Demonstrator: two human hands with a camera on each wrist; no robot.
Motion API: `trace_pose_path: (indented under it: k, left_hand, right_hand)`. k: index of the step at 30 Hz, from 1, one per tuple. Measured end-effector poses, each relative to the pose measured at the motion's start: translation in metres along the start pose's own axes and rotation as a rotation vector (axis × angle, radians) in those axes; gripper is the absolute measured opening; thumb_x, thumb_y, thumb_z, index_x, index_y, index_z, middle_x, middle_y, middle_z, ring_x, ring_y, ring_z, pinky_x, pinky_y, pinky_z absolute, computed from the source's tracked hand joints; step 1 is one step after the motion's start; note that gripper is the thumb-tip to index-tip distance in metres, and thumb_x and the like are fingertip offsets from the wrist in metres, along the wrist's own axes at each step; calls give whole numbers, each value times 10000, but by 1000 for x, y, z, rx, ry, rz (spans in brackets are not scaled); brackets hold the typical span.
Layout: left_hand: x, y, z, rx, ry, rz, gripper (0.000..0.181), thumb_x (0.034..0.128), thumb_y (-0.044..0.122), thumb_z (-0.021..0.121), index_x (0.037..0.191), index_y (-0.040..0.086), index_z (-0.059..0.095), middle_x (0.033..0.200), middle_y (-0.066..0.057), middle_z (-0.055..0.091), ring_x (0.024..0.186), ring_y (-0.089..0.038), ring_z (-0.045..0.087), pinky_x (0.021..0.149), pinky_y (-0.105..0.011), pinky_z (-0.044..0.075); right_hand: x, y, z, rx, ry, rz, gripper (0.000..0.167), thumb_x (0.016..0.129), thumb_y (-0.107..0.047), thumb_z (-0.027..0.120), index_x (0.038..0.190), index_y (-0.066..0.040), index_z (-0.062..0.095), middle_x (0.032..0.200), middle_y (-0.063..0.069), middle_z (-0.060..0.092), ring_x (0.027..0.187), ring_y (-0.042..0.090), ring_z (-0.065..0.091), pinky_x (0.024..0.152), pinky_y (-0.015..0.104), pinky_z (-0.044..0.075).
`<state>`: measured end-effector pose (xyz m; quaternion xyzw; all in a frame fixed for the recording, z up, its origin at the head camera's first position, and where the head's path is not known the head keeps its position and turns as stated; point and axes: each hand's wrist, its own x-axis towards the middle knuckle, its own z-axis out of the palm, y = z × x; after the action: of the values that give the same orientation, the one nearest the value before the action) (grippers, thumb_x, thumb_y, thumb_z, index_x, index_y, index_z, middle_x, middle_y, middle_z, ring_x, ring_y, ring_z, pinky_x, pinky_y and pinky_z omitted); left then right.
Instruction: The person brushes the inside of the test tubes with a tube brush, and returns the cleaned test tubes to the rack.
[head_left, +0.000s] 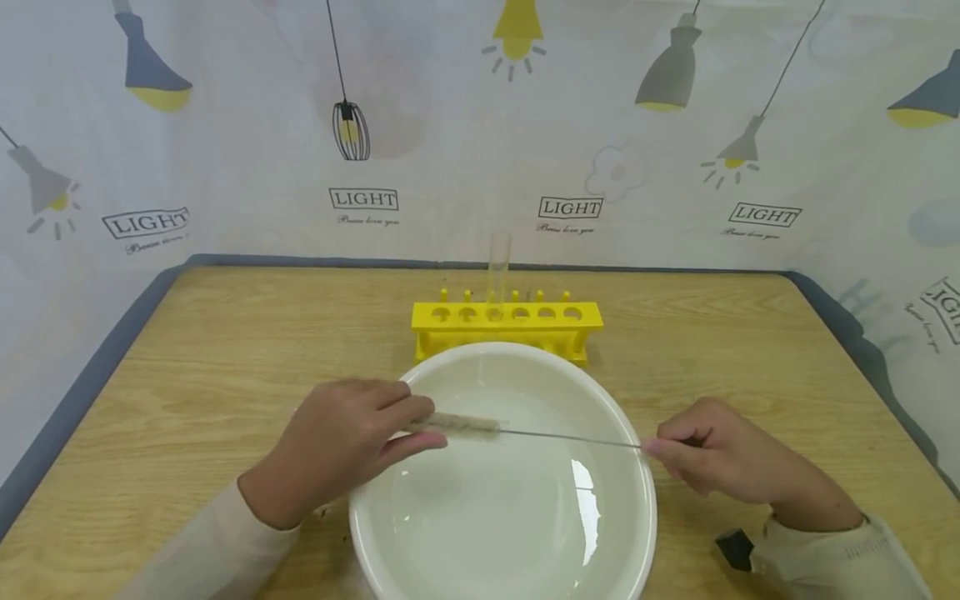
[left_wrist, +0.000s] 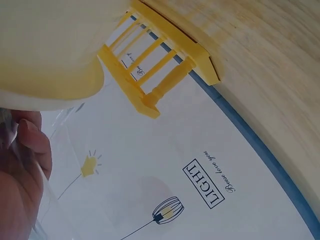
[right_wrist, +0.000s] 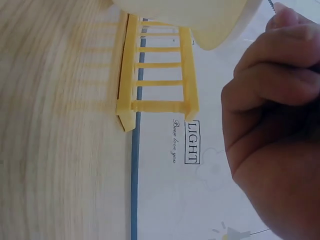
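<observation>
At four o'clock of the white bowl [head_left: 360, 533], a black piece [head_left: 734, 550] lies on the table [head_left: 225, 350], just beside the right sleeve [head_left: 832, 560]. Over the bowl is the brush [head_left: 480, 426], its bristles towards nine o'clock. At three o'clock, the right hand [head_left: 723, 452] pinches the wire end; at nine, the left hand [head_left: 348, 442] has its fingers and thumb clamped on the bristle end. At twelve o'clock stands the yellow rack [head_left: 507, 318], with one clear tube [head_left: 498, 267] upright.
</observation>
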<state>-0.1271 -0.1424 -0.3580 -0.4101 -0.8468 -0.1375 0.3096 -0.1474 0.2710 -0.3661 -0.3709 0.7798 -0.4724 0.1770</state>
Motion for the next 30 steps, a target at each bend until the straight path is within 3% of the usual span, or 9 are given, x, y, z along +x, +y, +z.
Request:
trace_pose_path:
  k: [12,20,30]
  left_hand:
    - [1,1,3,11,98,32,380,994,474,575,869,140,706,718,45,651,567,-113,600,515,-264,522]
    - [2,4,0,4,117,39,366,995,458,583,883,137,719,738,36,674,598,-121,629,547,-275,545]
    - [4,4,-1,5,131,52,364,994,445,590,898,129,744,759,40,697,588,-110,605,554,-272,542]
  right_hand:
    - [1,0,-1,79,-32,-22,430,976,129,477,620,-112,486,489,55,408,391,103,395,376,207,343]
    - [0,-5,1,65,-32,30,417,1000,80,479,634,-119,500,502,56,408,428,67,397,389,222,348]
    - [0,-13,4,45,-27,9,399,998,91,471,666,-120,539,502,47,416,423,59,401,387,215,353]
